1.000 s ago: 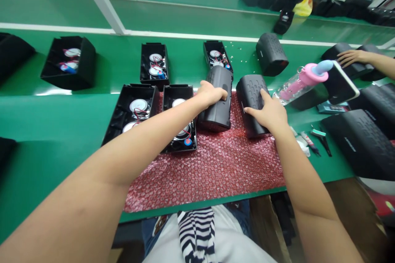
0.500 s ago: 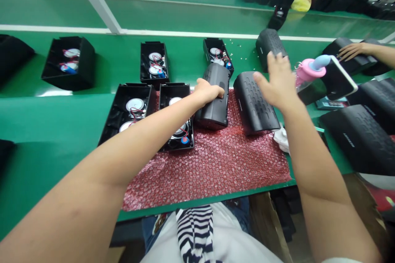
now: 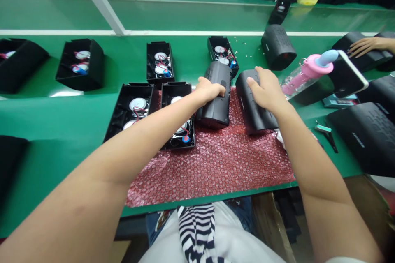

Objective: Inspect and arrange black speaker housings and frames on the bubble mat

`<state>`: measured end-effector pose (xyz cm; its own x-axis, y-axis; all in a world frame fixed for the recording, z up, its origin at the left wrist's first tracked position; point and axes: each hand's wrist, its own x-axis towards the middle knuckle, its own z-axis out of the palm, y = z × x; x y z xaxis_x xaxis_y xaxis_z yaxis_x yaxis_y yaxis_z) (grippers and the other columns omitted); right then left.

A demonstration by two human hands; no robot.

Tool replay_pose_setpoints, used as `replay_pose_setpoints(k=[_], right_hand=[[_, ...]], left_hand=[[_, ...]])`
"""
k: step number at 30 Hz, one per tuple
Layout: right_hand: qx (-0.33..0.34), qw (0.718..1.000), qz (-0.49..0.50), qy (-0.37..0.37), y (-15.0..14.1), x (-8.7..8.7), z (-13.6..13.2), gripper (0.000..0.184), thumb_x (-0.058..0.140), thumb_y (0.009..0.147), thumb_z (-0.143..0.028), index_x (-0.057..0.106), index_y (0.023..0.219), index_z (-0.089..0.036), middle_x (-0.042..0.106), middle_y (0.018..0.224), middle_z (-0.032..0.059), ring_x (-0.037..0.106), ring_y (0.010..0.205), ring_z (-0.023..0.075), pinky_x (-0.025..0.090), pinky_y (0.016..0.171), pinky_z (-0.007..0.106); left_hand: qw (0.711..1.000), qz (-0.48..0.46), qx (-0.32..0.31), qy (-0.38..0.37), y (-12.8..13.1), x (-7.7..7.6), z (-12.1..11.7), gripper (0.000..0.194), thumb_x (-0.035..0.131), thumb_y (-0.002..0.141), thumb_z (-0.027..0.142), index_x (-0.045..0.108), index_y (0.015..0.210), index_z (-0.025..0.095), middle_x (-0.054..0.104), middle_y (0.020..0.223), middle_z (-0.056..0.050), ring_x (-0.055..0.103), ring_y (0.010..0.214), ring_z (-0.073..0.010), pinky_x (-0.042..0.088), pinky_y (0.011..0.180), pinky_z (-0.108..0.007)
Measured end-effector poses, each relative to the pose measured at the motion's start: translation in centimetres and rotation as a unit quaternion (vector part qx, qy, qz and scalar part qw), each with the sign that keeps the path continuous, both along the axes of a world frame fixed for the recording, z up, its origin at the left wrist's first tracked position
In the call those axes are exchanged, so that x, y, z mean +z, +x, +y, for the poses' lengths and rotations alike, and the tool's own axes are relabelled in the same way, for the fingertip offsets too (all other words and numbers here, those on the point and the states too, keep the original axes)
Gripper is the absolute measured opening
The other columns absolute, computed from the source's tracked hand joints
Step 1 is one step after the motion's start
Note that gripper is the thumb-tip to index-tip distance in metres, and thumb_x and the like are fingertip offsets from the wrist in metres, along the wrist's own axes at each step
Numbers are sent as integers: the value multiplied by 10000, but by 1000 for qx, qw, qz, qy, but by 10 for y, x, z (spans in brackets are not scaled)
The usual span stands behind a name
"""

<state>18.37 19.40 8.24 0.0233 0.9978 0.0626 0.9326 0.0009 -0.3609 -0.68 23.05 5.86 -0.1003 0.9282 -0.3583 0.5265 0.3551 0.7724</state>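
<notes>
On red bubble wrap (image 3: 210,168), the left hand (image 3: 209,90) grips a black plastic speaker case (image 3: 216,104). The right hand (image 3: 267,87) rests, fingers spread, on a black brick-patterned case (image 3: 254,109).

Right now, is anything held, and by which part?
The left hand is on top of one closed black casing, the right hand on the far end of another closed casing; whether either grips cannot be told.
</notes>
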Motion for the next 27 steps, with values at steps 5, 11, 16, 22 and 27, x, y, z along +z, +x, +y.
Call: replay_pose_setpoints(k=[5, 11, 16, 22, 27], right_hand=[[-25, 943, 332, -20, -54, -23, -14, 578, 489, 840, -195, 450, 1414, -146, 551, 1428, 94, 530, 1296, 210, 391, 1124, 360], [-118, 809, 561, -132, -92, -71, -9, 483, 325, 933, -380, 593, 1227, -107, 730, 1038, 109, 698, 916, 228, 585, 821, 365], [-130, 782, 603, -87, -94, -66, -17, 468, 336, 908, -387, 591, 1219, -148, 730, 1014, 98, 689, 927, 241, 587, 799, 369], [-57, 769, 633, 70, -95, -14, -56, 611, 386, 850, -375, 342, 1437, -213, 567, 1399, 85, 583, 1240, 218, 487, 1054, 382], [39, 778, 609, 152, -93, 38, -96, 689, 456, 839, -338, 241, 1487, -253, 457, 1511, 61, 443, 1401, 217, 391, 1170, 397]], left_hand=[[1000, 5, 0, 0, 0, 2, -1, 824, 734, 516, 247, 391, 1250, 100, 613, 1190, -219, 653, 991, -351, 524, 745, -396], [1000, 3, 4, -3, -4, -3, 0, 806, 738, 516, 282, 395, 1231, 135, 629, 1146, -183, 664, 949, -338, 521, 715, -385], [999, 29, -26, 23, -5, 7, -13, 723, 738, 544, 300, 410, 1173, 157, 623, 1107, -154, 654, 976, -321, 517, 748, -372], [967, 5, -132, 217, -9, 68, -53, 763, 741, 566, 292, 345, 1210, 189, 509, 1271, -138, 568, 1150, -299, 480, 943, -373], [932, 7, -128, 340, -18, 116, -103, 859, 773, 563, 276, 333, 1301, 254, 479, 1310, -105, 485, 1278, -335, 461, 1014, -373]])
